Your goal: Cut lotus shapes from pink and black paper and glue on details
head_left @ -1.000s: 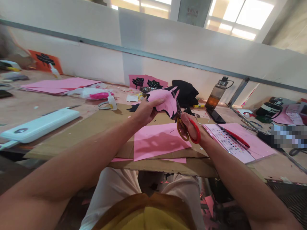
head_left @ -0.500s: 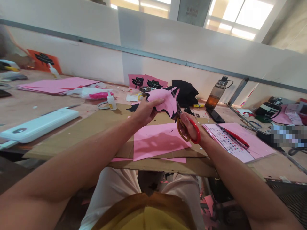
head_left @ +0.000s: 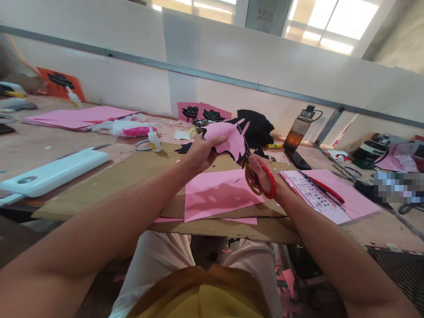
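My left hand pinches a pink paper cutout backed with black material, its thumb flat on the pink face. Black edging shows around the cutout's lower rim, and a narrow pink strip sticks up at its right. In my right hand are scissors with one red and one yellow handle loop. Their blades reach up along the cutout's right edge, partly hidden by it. Below both hands a pink sheet lies on brown cardboard.
Behind the cutout sit a black cloth heap and a metal bowl. A drink bottle and phone stand right. A red-handled tool rests on a printed chart. Left are a white device and glue bottle.
Almost nothing differs. Both hands, the cutout and the scissors stay in nearly the same place.
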Demonstrator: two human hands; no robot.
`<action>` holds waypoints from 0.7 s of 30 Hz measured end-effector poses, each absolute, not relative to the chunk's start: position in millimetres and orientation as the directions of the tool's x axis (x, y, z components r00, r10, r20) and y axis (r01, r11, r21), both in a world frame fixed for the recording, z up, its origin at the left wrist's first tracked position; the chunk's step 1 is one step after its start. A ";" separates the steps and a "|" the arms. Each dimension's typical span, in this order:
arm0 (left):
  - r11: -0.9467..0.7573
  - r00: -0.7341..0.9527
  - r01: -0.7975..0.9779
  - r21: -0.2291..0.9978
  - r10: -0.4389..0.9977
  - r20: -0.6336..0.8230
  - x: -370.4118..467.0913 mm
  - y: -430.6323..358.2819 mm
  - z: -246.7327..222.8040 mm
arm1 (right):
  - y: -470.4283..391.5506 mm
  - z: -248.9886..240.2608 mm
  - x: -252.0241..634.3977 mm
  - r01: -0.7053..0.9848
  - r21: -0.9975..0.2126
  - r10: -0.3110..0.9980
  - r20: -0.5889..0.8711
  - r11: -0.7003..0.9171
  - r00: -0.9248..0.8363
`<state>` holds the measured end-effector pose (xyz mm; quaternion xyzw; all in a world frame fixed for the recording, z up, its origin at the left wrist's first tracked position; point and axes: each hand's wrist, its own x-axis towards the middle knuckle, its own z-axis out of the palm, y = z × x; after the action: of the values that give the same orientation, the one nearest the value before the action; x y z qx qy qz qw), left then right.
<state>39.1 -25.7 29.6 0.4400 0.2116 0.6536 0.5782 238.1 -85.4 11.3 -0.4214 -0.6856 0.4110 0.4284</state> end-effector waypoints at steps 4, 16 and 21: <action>-0.225 0.069 -0.582 0.781 0.944 0.324 39.2 -25.3 29.1 | -86.9 12.8 236.5 0.211 -0.935 0.939 0.229 0.286 -0.258; -0.189 0.105 -0.574 0.797 0.948 0.301 35.9 -26.1 29.8 | -87.6 15.4 236.2 0.206 -0.944 0.946 0.204 0.258 -0.250; -0.083 0.217 -0.599 0.797 0.940 0.262 23.6 -24.0 36.6 | -87.1 15.1 237.8 0.191 -0.944 0.943 0.219 0.270 -0.250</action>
<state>23.6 -24.0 36.6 0.4347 0.1965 0.5939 0.6478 237.8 -87.1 15.1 -0.4266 -0.6646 0.4280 0.4395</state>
